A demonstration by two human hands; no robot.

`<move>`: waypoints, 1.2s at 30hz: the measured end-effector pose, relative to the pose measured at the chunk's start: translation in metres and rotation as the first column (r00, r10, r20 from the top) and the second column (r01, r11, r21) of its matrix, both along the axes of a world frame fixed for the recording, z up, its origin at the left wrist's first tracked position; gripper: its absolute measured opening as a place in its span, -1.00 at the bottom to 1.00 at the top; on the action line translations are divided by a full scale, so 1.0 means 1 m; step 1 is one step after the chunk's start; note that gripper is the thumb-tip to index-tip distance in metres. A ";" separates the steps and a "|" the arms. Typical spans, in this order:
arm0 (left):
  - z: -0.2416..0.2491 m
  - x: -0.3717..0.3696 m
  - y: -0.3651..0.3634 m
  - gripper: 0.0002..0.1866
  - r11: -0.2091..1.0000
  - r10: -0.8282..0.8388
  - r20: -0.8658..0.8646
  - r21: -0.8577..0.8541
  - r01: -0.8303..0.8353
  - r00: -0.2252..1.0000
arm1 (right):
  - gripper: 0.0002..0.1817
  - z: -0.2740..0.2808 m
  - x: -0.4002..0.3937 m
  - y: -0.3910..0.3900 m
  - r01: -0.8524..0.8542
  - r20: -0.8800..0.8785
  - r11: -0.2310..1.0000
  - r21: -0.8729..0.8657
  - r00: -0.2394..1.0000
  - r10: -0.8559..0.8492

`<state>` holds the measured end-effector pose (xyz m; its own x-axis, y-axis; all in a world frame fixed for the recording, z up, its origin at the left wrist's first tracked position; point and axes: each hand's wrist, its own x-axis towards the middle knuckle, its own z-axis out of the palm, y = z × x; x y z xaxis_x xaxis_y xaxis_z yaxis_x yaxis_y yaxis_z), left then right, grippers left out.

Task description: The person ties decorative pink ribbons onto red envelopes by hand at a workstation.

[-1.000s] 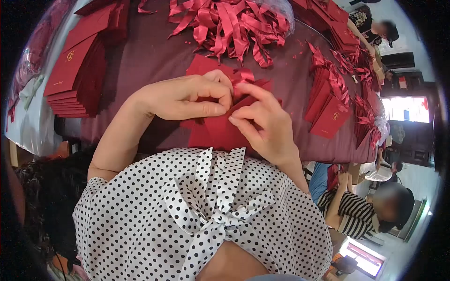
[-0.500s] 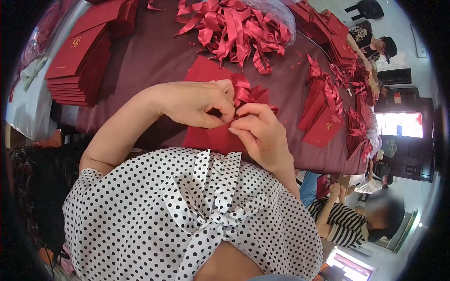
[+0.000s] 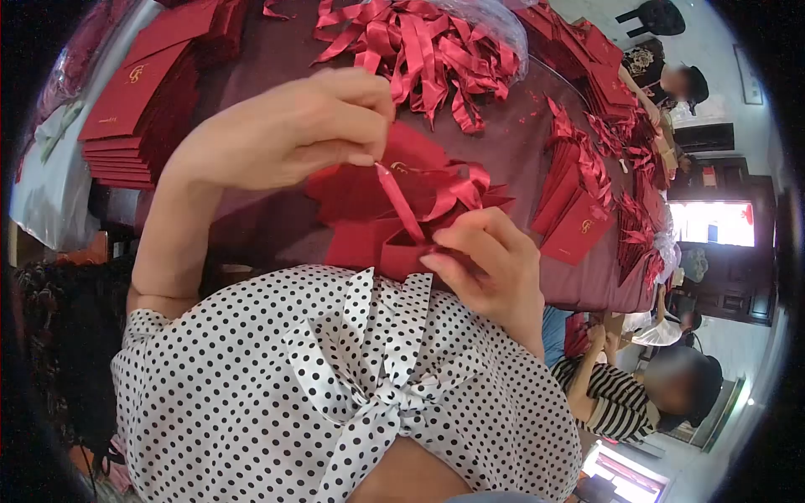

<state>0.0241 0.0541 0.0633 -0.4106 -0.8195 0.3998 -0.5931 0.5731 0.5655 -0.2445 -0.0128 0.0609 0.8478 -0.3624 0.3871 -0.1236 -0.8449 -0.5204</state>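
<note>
My left hand (image 3: 289, 130) is closed, with thumb and fingertips pinching the end of a red ribbon (image 3: 401, 204). That ribbon runs taut and narrow down to the edge of a red paper bag (image 3: 398, 253) near my body. My right hand (image 3: 495, 264) grips this bag's edge between thumb and fingers, where the ribbon meets it. Just beyond lie more red bags, one with a gold emblem (image 3: 401, 168), and a shiny loop of ribbon (image 3: 461, 191). My right fingers partly hide the spot where ribbon and bag join.
A heap of cut red ribbons (image 3: 428, 59) lies at the far side of the dark red tablecloth (image 3: 260, 92). Stacked red bags (image 3: 134, 101) stand at left; ribboned bags (image 3: 579, 218) lie at right. Two people (image 3: 662, 394) are at the right, others farther back.
My left hand has moved up and left, away from my right hand, drawing the ribbon out straight. My right hand has shifted slightly down and right; the bag's edge shows more.
</note>
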 end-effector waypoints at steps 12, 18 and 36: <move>-0.050 -0.010 -0.044 -0.81 0.866 -0.162 -0.435 0.368 0.339 0.886 | -0.70 0.004 -0.007 -0.001 0.014 -0.008 1.000 0.001 1.000 -0.014; -0.052 0.016 -0.021 -0.75 0.861 0.318 -0.608 0.507 0.047 0.728 | -0.71 -0.011 0.002 -0.012 0.002 0.032 0.998 -0.057 0.999 0.000; -0.067 -0.027 -0.041 -0.83 0.865 0.332 -0.638 0.500 0.046 0.694 | -0.66 -0.034 -0.182 -0.159 0.715 -0.029 0.602 -0.357 0.635 -0.772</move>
